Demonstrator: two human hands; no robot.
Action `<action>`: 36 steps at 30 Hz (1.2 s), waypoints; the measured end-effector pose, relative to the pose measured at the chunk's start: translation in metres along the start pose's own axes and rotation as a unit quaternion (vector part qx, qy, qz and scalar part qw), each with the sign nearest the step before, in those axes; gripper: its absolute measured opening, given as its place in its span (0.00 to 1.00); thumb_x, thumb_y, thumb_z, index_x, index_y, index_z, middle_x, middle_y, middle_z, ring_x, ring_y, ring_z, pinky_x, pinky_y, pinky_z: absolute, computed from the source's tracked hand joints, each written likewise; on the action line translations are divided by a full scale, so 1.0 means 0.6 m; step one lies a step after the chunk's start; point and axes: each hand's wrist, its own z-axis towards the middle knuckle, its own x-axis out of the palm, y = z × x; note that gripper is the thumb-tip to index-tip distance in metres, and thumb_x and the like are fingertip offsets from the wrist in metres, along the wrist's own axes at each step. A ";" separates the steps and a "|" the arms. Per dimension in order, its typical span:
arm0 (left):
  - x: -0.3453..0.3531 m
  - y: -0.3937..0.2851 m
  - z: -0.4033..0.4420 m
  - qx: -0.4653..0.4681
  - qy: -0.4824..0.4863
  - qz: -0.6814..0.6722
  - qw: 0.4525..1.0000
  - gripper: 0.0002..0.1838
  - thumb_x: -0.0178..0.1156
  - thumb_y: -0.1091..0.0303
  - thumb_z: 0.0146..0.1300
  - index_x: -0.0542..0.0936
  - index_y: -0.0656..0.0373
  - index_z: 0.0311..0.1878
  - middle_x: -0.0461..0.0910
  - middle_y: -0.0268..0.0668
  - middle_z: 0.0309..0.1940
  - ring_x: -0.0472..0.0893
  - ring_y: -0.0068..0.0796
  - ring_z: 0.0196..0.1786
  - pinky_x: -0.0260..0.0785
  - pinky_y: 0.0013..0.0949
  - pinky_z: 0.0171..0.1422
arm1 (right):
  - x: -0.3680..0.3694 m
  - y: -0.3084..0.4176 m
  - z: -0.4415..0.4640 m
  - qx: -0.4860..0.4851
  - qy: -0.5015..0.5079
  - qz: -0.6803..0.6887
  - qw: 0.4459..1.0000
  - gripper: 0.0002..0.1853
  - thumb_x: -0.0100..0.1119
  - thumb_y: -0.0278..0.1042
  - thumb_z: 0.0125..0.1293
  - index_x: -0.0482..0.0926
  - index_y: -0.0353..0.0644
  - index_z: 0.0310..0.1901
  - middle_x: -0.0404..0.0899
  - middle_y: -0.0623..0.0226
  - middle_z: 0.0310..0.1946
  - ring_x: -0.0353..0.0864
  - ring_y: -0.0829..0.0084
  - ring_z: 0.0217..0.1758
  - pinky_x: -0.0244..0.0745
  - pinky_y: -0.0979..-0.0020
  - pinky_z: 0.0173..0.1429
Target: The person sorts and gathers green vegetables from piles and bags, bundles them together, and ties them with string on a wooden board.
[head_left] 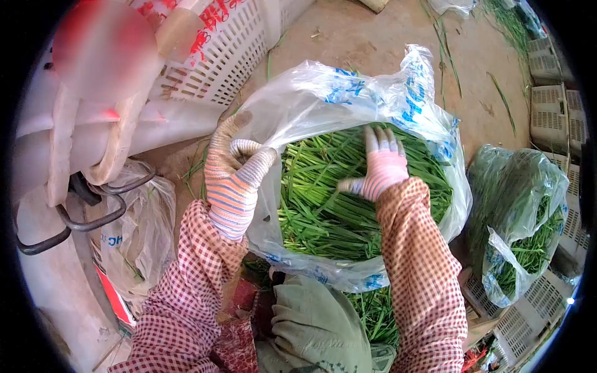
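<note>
A clear plastic bag (305, 84) with blue print stands open in front of me, full of long green leafy stalks (323, 186). My left hand (235, 177), in a striped glove with grey fingertips, grips the bag's left rim between thumb and fingers. Inside the mouth, my right hand (382, 161) lies on the stalks towards the right, fingers spread and pointing away from me, thumb out to the left. Both sleeves are red-and-white checked.
A white perforated crate (214, 68) stands at upper left, above black metal hooks (93, 221). Another filled bag (516, 211) lies at right beside stacked crates (548, 115). Loose stalks are scattered on the brown floor (373, 37). A crumpled bag (146, 217) sits at left.
</note>
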 end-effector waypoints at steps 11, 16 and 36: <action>-0.013 0.020 -0.006 -0.019 0.012 0.001 1.000 0.31 0.64 0.77 0.55 0.70 0.60 0.64 0.77 0.30 0.30 0.76 0.19 0.36 0.69 0.25 0.49 | 0.108 0.041 -0.140 -0.098 -0.001 0.124 0.987 0.62 0.74 0.70 0.33 0.60 0.39 0.68 0.71 0.50 0.56 0.67 0.54 0.64 0.52 0.48 0.73; -0.010 0.009 -0.010 -0.005 0.017 0.005 1.000 0.32 0.63 0.81 0.55 0.68 0.59 0.65 0.78 0.31 0.30 0.75 0.16 0.34 0.69 0.21 0.43 | 0.095 0.048 -0.122 -0.077 0.034 0.079 0.993 0.65 0.78 0.63 0.33 0.54 0.42 0.71 0.66 0.50 0.61 0.62 0.52 0.68 0.50 0.49 0.74; -0.022 -0.006 -0.003 -0.013 0.024 0.112 0.993 0.33 0.64 0.77 0.54 0.68 0.60 0.66 0.78 0.32 0.31 0.78 0.20 0.37 0.70 0.24 0.48 | 0.058 0.027 -0.053 0.018 0.274 0.079 0.958 0.62 0.77 0.45 0.45 0.42 0.44 0.75 0.65 0.43 0.65 0.70 0.52 0.66 0.68 0.58 0.67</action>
